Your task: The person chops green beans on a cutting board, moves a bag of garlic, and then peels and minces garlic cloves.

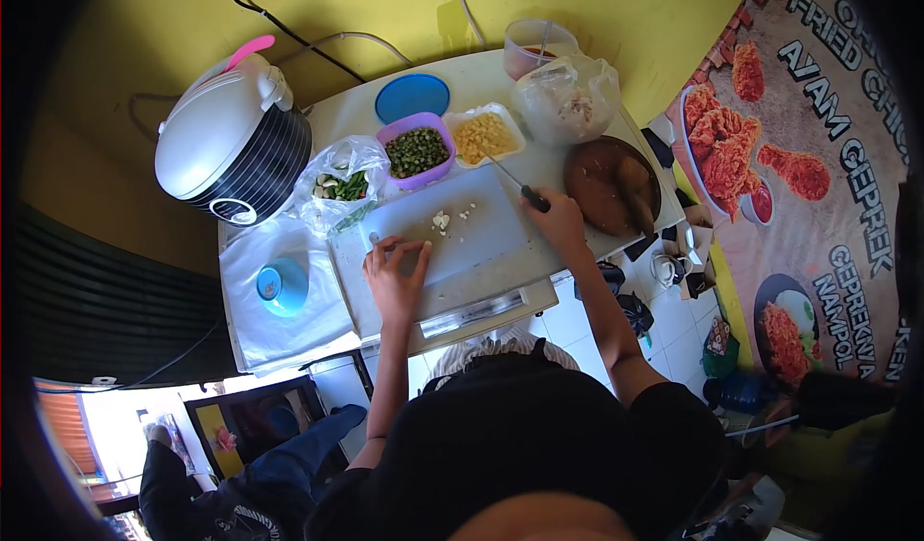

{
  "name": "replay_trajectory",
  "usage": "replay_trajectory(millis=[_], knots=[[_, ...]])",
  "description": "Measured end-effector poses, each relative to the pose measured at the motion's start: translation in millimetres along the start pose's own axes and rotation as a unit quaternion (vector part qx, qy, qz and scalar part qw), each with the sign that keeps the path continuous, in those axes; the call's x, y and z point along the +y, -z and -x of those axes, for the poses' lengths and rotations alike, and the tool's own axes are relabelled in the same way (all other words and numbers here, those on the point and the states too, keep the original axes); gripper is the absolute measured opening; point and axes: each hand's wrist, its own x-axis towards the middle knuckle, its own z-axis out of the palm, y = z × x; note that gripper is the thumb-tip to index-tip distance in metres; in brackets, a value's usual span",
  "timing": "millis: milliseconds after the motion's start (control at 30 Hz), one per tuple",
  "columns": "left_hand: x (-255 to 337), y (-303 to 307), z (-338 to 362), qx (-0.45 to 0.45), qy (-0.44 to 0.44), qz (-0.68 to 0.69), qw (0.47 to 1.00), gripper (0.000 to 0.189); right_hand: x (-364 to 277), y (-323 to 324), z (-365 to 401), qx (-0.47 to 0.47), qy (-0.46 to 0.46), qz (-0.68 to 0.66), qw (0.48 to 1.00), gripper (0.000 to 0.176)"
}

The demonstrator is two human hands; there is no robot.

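My right hand (557, 221) is closed on the black handle of a knife (507, 173), whose blade points up and left toward the tub of chopped yellow pieces (484, 137). Fingers apart, my left hand (397, 270) rests at the lower left edge of the pale cutting board (481, 216). Small white pieces (441, 220) lie on the board between the hands. Behind it stand a purple tub of chopped green pieces (417, 153) and a plastic bag with green items (341, 187). Whether the left fingertips hold anything small, I cannot make out.
A rice cooker (231, 137) and blue cup (282, 287) stand left. A blue lid (412, 98), clear container (539, 48) and plastic bag (568, 100) are at the back. The brown mortar (612, 187) sits right. Another person (260, 483) is at lower left.
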Motion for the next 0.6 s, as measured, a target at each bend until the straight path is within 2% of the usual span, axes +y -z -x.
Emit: replay_trajectory(millis=[200, 367, 400, 467, 600], knots=[[1.2, 1.9, 0.5, -0.009, 0.007, 0.002, 1.0, 0.016, -14.6, -10.0, 11.4, -0.031, 0.014, -0.117, 0.993, 0.033], [-3.5, 0.3, 2.9, 0.009, -0.006, -0.007, 1.0, 0.016, -36.1, -41.5, 8.3, -0.088, 0.102, -0.204, 0.97, 0.03], [-1.5, 1.6, 2.9, 0.002, -0.001, -0.001, 1.0, 0.017, -37.4, -43.3, 6.9, -0.098, 0.103, -0.204, 0.969, 0.03], [1.1, 3.9, 1.5, -0.007, 0.009, 0.007, 1.0, 0.021, -39.8, -44.0, 0.8, -0.164, 0.084, -0.074, 0.98, 0.031], [1.8, 4.8, 1.0, 0.002, 0.015, 0.002, 1.0, 0.023, -43.7, -43.8, 5.5, -0.126, 0.148, -0.15, 0.969, 0.037]])
